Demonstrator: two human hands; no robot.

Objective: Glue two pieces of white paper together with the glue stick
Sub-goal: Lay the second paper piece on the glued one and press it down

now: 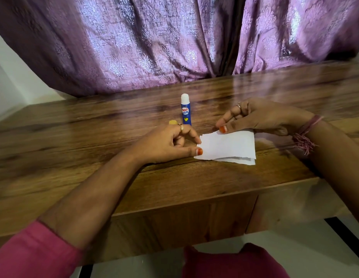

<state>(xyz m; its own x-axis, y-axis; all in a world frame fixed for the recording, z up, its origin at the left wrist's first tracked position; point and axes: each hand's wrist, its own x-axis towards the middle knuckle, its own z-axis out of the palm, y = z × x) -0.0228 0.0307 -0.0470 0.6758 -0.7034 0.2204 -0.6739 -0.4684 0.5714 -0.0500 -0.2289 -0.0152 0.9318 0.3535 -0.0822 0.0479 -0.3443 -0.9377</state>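
The two pieces of white paper (pixel 226 146) lie stacked in front of me near the front edge of the wooden surface (pixel 94 137), the upper sheet set slightly askew so the lower one peeks out along the near edge and the right corner. Both look thin and matte, with ragged, torn-looking edges rather than clean cuts. My left hand (pixel 170 144) rests at the stack's left edge, fingers loosely curled, thumb and forefinger tips touching the paper there and holding nothing. My right hand (pixel 252 118) hovers at the far edge, its thumb pressing down on the top sheet near the corner.

I judge the glue is already on and the sheets joined; what seems left is pressing and smoothing the overlap, then capping the stick. Whether they truly bond I cannot tell.

Just beyond my left hand the glue stick (pixel 186 110) stands upright, a blue plastic tube with its white glue tip exposed. A small yellow piece, likely its cap (pixel 173 122), sits beside it, half hidden behind my knuckles. The surface is glossy, dark-grained brown; behind it hangs a shiny purple patterned curtain (pixel 154 41).
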